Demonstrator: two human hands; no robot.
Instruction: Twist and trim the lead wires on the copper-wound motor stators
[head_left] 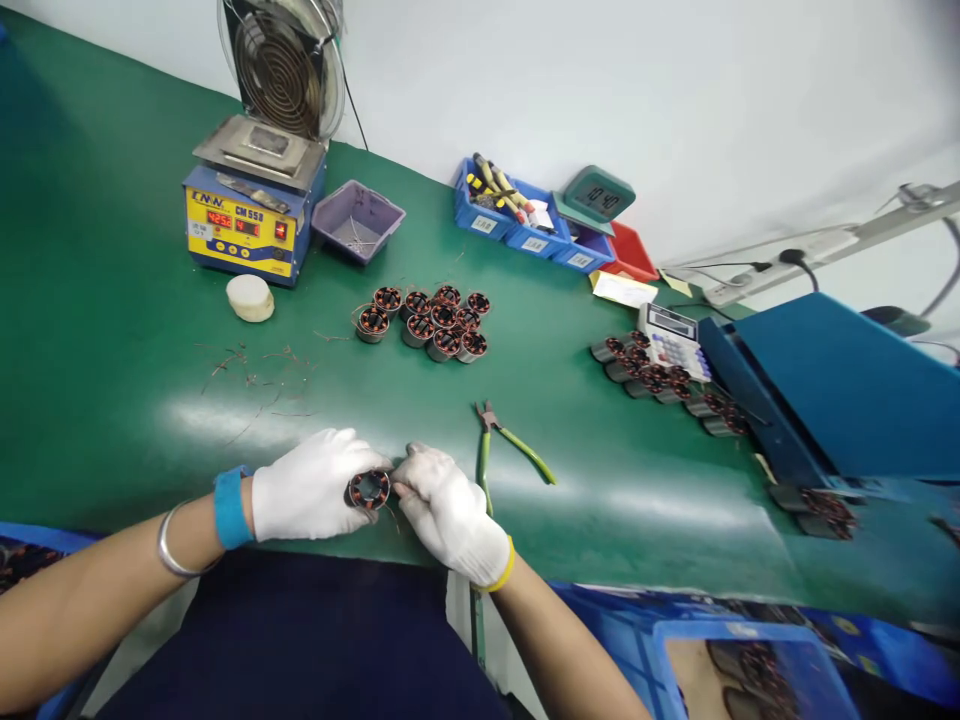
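My left hand (319, 487), in a white glove, is closed around a motor stator (369, 490) with copper windings, its round open end facing up. Gloved as well, my right hand (446, 505) pinches with thumb and forefinger right beside the stator's right edge. What lies between those fingertips is too small to make out; a thin wire end shows just below them. Green-handled cutting pliers (486, 425) lie spread on the bench, just beyond my right hand. Farther back stands a cluster of similar stators (444, 318). Wire scraps (262, 380) are scattered beyond my left hand.
A blue-and-yellow solder pot (244, 225) stands at the back left, near a fan (279, 70), a purple tray (360, 220) and a round white pad (250, 298). Blue bins (484, 215) hold tools. More stators (637, 370) line the right side near a calculator (675, 345).
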